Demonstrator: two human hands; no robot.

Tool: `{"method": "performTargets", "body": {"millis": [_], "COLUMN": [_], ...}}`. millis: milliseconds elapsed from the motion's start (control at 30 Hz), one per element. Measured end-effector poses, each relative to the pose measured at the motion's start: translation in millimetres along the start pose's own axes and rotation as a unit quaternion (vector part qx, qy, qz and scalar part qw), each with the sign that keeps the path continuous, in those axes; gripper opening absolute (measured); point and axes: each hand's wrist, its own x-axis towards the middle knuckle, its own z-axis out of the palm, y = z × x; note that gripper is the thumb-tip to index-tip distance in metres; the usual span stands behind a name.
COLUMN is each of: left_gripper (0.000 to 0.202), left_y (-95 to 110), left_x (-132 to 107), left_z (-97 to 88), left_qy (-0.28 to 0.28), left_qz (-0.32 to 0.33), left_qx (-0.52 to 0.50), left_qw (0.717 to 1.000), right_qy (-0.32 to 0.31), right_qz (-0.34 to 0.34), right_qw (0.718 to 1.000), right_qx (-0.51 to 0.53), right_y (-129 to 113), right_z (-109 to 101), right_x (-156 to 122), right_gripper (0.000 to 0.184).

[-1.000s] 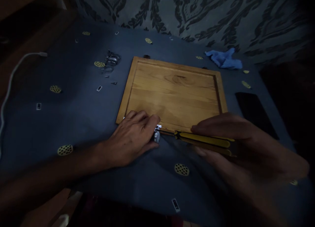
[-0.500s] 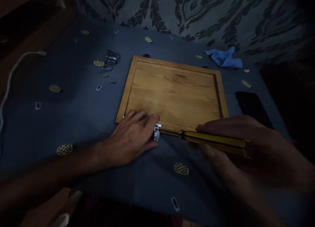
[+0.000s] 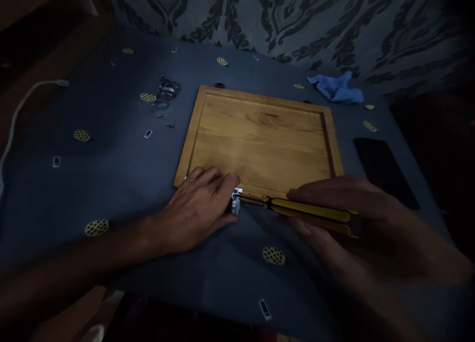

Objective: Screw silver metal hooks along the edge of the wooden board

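Observation:
A framed wooden panel (image 3: 256,139) lies flat on the blue patterned cloth. My left hand (image 3: 202,203) is closed over its near edge, thumb and fingers around a shiny metal hinge (image 3: 236,203) that sits at that edge. Part of the hinge is hidden by the fingers. In my right hand (image 3: 356,218) is a screwdriver with a yellow and black handle (image 3: 311,211), held nearly level. Its shaft points left and its tip reaches the hinge; the exact contact point is too small to make out.
Several metal hardware pieces (image 3: 167,88) lie left of the panel, with small screws (image 3: 170,125) nearby. At the back right is a crumpled blue cloth (image 3: 337,88). A black phone-like slab (image 3: 384,169) rests at the right. A white cable (image 3: 22,109) runs along the left.
My right hand and the screwdriver have moved slightly left, toward the hinge. The left hand keeps its grip in nearly the same place.

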Motion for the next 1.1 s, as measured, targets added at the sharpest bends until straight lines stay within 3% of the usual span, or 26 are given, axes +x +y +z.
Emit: {"method": "performTargets", "body": {"millis": [467, 667, 1100], "left_gripper": [0.046, 0.045, 0.047], "left_y": [-0.9, -1.8, 0.2], "left_x": [0.4, 0.6, 2.2], "left_z": [1.5, 3.2, 0.1], "left_qy": [0.012, 0.015, 0.004], "left_qz": [0.007, 0.009, 0.006], "left_qx": [0.009, 0.008, 0.016], "left_qw": [1.000, 1.000, 1.000], "right_qy": [-0.028, -0.062, -0.058], "right_qz": [-0.012, -0.055, -0.067], "right_qw": [0.999, 0.996, 0.992], "right_qx": [0.013, -0.021, -0.090], "right_y": [-5.6, -9.5, -14.3], "right_z": [-2.4, -6.3, -4.5], "right_x": [8.5, 11.5, 9.0], "right_gripper": [0.025, 0.012, 0.010]}}
